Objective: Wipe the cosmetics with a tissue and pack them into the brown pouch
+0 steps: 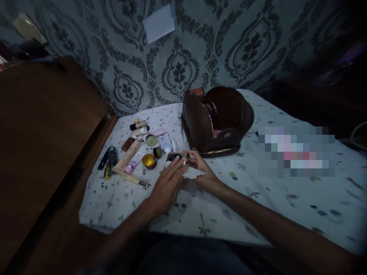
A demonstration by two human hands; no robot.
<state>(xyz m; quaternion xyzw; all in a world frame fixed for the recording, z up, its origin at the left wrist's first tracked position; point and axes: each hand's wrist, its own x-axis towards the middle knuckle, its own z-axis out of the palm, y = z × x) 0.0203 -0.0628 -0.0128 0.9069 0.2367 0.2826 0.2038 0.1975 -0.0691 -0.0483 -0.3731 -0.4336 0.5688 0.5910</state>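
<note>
Near the front of the bed-like surface, both hands meet at a small dark-topped container (pixel 174 157) with a beige edge. My right hand (pixel 207 173) grips its right side, fingertips at the far edge. Across the container and a white tissue (pixel 196 175) lie the fingers of my left hand (pixel 169 185), closed against them. Part of the tissue sticks out under my right palm. The container's lower part is hidden by the fingers. Just left of my hands sit a gold-lidded jar (pixel 149 160) and a small dark jar (pixel 157 152).
Behind my hands stands an open brown cosmetic bag (pixel 197 122). To the left lie several cosmetics, including a beige tube (pixel 128 154), a pink-and-white tube (pixel 134 162), a green-lidded jar (pixel 151 140) and a brush (pixel 136 179). Wooden furniture (pixel 43 133) borders the left; a patterned wall rises behind.
</note>
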